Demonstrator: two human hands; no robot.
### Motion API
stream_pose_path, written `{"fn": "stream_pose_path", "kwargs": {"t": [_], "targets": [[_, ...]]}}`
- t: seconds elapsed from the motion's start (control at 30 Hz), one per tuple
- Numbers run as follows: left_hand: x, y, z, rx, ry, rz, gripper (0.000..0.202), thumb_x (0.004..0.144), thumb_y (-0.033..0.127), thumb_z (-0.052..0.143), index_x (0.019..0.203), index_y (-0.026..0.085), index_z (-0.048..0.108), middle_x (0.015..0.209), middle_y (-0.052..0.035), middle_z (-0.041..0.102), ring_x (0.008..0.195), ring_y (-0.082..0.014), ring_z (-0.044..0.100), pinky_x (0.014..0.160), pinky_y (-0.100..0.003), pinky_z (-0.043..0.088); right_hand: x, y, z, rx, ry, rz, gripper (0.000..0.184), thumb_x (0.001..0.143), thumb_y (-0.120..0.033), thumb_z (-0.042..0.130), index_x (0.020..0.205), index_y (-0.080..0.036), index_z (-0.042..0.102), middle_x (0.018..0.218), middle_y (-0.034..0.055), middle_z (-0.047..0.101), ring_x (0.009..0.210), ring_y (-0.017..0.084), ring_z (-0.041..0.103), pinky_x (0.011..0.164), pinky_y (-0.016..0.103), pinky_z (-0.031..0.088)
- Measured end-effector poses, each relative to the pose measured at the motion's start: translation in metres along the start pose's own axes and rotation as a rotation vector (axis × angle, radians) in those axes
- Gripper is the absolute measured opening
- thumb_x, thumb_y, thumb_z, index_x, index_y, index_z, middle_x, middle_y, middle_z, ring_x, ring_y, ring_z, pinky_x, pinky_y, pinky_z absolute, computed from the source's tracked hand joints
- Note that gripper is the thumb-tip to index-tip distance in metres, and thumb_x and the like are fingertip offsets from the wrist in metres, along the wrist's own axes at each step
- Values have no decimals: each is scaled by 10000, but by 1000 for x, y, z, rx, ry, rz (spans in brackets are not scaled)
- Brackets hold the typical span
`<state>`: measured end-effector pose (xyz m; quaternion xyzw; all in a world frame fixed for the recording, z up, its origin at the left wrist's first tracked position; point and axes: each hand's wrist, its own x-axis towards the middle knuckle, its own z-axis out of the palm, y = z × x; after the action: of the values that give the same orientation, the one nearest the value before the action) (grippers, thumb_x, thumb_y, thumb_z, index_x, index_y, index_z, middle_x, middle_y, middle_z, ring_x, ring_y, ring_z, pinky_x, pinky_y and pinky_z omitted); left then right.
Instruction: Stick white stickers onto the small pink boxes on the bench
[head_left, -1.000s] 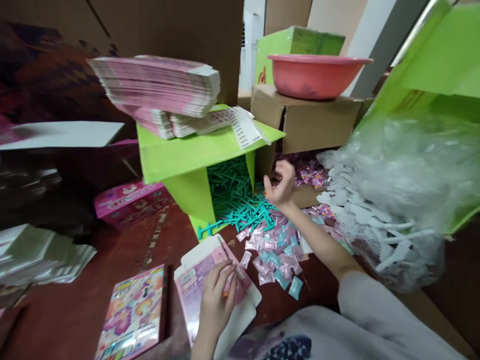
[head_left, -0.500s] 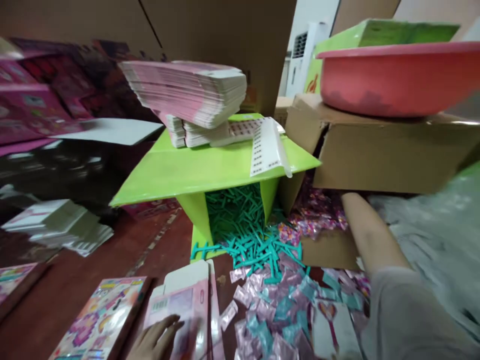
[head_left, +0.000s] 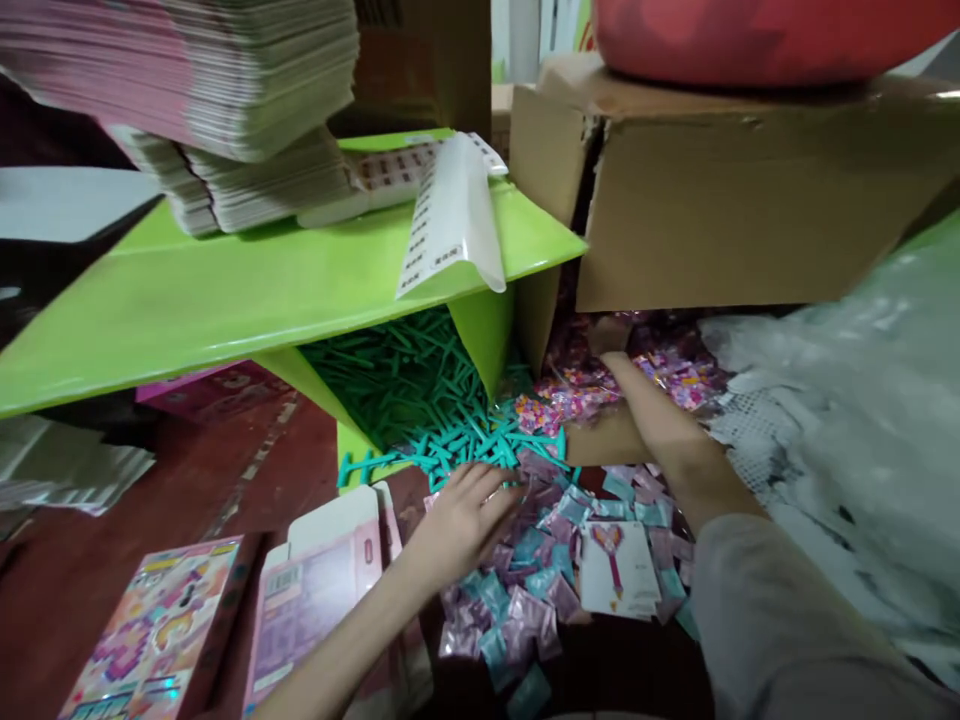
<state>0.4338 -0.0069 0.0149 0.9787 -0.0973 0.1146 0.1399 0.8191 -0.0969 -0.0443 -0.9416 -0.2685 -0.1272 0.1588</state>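
Note:
My left hand hovers over the near edge of a heap of teal T-shaped plastic sticks, just above small pink and blue sachets. Its fingers are stretched forward, and nothing shows in them. My right hand reaches under the flap of a cardboard box, among clear bags of colourful beads. Those fingers are hidden in shadow. White cards with a heart-topped wand picture lie on the sachets. Left of them is a pink flat carton with its end flap open.
A lime-green box holds the teal sticks; stacked pink cartons and a sticker sheet lie on top. A red basin sits on the cardboard box. Plastic sheeting is at right, a printed box at lower left.
My left hand has left the pink carton and moved right and forward to the teal sticks. My right hand stays in the cardboard box. The view has shifted closer.

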Motion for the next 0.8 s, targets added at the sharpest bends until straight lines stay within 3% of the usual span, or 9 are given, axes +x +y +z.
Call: {"fn": "stream_pose_path", "kwargs": {"t": [0.1, 0.17, 0.23, 0.3, 0.43, 0.53, 0.63, 0.7, 0.8], "targets": [[89, 9, 16, -53, -43, 65, 277, 924, 269, 408, 1100, 194, 608, 1110, -96, 623, 1037, -222, 557, 920, -391, 450, -19, 1, 4, -44, -85, 82, 362, 953, -259, 410, 1052, -4, 647, 1040, 251, 646, 1017, 301, 614, 891, 433, 437], [140, 3, 35, -11, -16, -14, 301, 899, 228, 420, 1137, 141, 584, 1189, -139, 583, 1109, -252, 522, 947, -399, 437, -30, 3, 6, -57, -130, 105, 394, 949, -238, 377, 1042, 25, 654, 1016, 283, 653, 1007, 316, 622, 885, 419, 423], [178, -6, 58, 12, 42, -147, 400, 893, 213, 408, 1259, 81, 503, 1286, -194, 516, 1199, -292, 462, 986, -430, 404, -40, 4, 6, -55, -173, 113, 401, 946, -262, 383, 1029, 5, 671, 971, 260, 676, 970, 292, 638, 868, 371, 428], [196, -15, 83, -6, 95, -247, 484, 912, 257, 387, 1360, 74, 409, 1379, -211, 440, 1290, -325, 376, 1033, -470, 354, -49, 4, 4, -40, -197, 107, 399, 949, -281, 380, 1024, -37, 687, 952, 219, 694, 950, 255, 645, 858, 317, 434], [182, -21, 122, -54, 112, -288, 614, 928, 393, 380, 1476, 157, 235, 1525, -172, 256, 1352, -347, 295, 1052, -523, 313, -69, -2, -3, -6, -153, 72, 461, 995, -339, 263, 1126, -153, 664, 1190, 130, 638, 1090, 195, 588, 941, 267, 406], [162, -18, 129, -17, 150, -286, 599, 914, 406, 413, 1452, 172, 292, 1496, -170, 299, 1316, -348, 339, 1056, -532, 297, -88, -7, -11, 48, -106, -6, 496, 1002, -393, 230, 1120, -185, 665, 1331, 93, 550, 1174, 194, 539, 1015, 304, 381], [158, -10, 116, 33, 139, -320, 562, 891, 347, 463, 1411, 161, 357, 1442, -195, 358, 1271, -361, 385, 1030, -553, 312, -119, -3, -36, 102, -59, -152, 403, 987, -347, 324, 1252, -188, 582, 1343, 88, 540, 1209, 212, 512, 1108, 427, 298], [160, 2, 99, 68, 125, -362, 566, 877, 314, 482, 1399, 130, 365, 1420, -221, 376, 1270, -392, 377, 1012, -580, 315, -151, 6, -69, 55, 36, -195, 388, 953, -301, 418, 1313, -208, 527, 1382, 86, 502, 1271, 230, 451, 1147, 499, 212], [155, 33, 71, 74, 122, -304, 529, 872, 299, 486, 1342, 67, 415, 1405, -248, 385, 1311, -413, 319, 1030, -573, 304, -208, 35, -140, -119, 260, -5, 469, 878, -229, 544, 1344, -247, 493, 1516, 100, 306, 1408, 335, 209, 1111, 664, 36]]}}
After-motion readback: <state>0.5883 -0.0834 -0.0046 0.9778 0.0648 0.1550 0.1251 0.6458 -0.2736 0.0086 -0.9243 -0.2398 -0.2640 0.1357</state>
